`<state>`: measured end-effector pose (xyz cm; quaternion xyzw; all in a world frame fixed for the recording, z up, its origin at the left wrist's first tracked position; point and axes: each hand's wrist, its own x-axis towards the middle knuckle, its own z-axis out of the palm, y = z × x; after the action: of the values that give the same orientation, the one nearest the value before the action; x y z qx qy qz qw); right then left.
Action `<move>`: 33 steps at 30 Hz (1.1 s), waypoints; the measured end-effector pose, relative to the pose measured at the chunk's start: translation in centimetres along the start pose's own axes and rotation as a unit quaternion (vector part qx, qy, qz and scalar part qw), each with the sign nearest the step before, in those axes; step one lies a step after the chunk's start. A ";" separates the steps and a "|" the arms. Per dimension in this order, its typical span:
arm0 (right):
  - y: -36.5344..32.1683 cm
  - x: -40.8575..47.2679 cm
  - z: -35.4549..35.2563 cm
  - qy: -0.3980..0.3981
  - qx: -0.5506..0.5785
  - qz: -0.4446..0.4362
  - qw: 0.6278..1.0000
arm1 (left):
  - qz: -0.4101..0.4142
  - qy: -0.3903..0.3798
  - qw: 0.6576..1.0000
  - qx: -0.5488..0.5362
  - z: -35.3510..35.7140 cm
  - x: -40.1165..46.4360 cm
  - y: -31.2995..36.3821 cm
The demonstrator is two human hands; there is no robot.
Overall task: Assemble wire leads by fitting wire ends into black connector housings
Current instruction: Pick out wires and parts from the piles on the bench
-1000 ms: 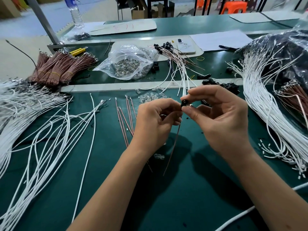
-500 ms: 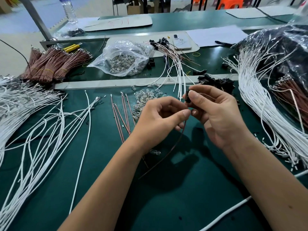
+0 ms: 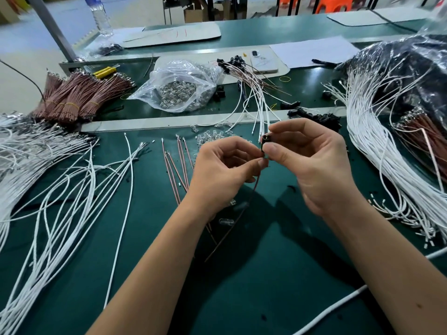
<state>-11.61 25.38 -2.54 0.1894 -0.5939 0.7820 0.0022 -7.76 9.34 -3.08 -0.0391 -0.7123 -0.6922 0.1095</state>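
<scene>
Hands raised together, right hand [image 3: 312,165] and left hand [image 3: 222,170] pinching black connector housing [image 3: 265,141].

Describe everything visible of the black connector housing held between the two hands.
The black connector housing is a small dark part, plastic by its look, mostly hidden by fingers. The right hand pinches it between thumb and forefinger, upright, above the green table. The left hand pinches a brown wire at its lower end; the wire trails down toward the table. Finer details cannot be made out.

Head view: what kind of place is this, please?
Probably a factory assembly bench: bundled brown wires, heaps of white wires, and a bag of small clear parts on a green table.
</scene>
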 end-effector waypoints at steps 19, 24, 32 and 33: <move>-0.3 -0.4 0.5 -0.033 -0.040 -0.116 0.992 | 0.071 0.032 0.997 0.006 -0.2 0.3 -0.2; -0.4 -0.5 0.6 -0.025 -0.062 -0.142 0.988 | 0.101 0.048 0.992 0.057 -0.1 0.3 -0.3; -0.3 -1.2 1.3 -0.022 -0.103 -0.197 0.975 | 0.144 0.061 0.982 0.103 0.0 0.3 -0.8; -0.3 -1.2 1.3 -0.025 -0.103 -0.203 0.973 | 0.145 0.062 0.982 0.102 0.0 0.3 -0.8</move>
<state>-10.01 24.51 -2.31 0.3245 -0.6202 0.6947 0.1656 -8.24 9.31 -3.79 -0.0879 -0.7576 -0.5941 0.2558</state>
